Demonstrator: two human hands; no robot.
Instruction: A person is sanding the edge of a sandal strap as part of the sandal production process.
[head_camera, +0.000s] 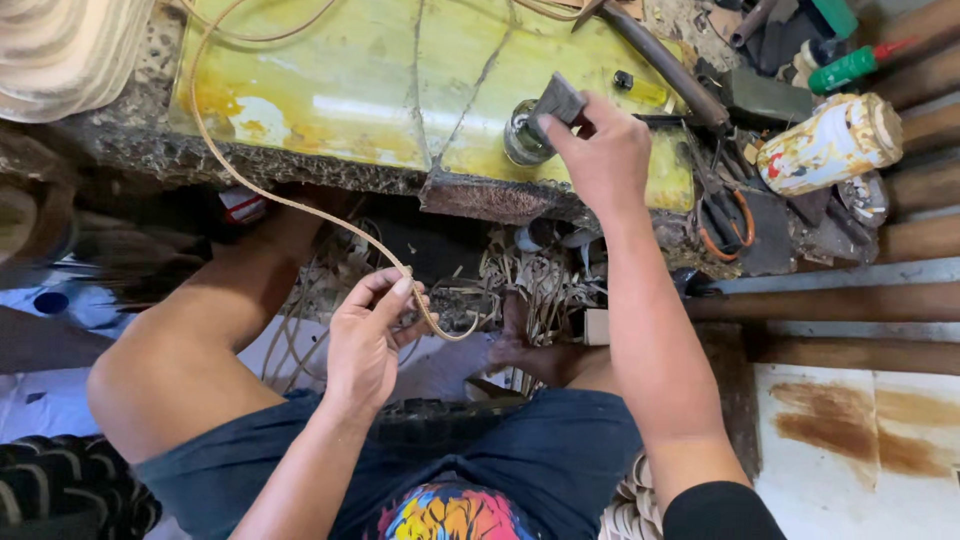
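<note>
Rattan strand (262, 190): pinched in your left hand (368, 335) below the tabletop's (330, 90) near edge, long axis rising up-left onto it. Right hand (600, 150): grip closed on a small grey block (556, 102) beside the glass jar (522, 135), near edge, well apart from the strand.

Yellow slab (350, 90): jar (522, 135), hammer (665, 65)
</note>
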